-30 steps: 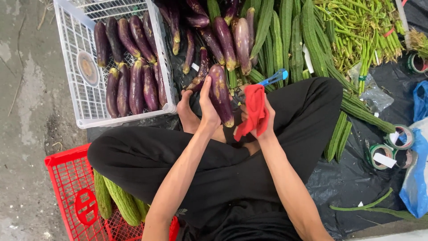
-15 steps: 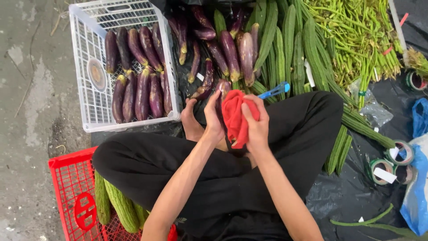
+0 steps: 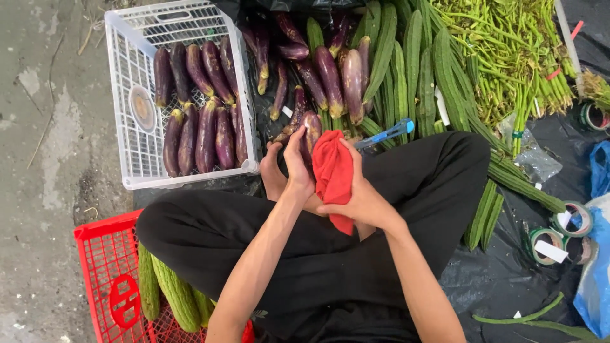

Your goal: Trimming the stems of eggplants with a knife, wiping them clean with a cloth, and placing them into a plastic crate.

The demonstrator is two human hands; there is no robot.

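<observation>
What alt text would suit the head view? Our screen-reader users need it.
A seated person's left hand holds a purple eggplant while the right hand presses a red cloth against it. A white crate of eggplants sits to their left, long green gourds and beans lie ahead, and a red crate holds green gourds.

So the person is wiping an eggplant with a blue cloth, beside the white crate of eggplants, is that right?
Not quite: the cloth is red, not blue, as the head view shows. The right hand holds it against the eggplant in the left hand, beside the white crate of eggplants.
</observation>
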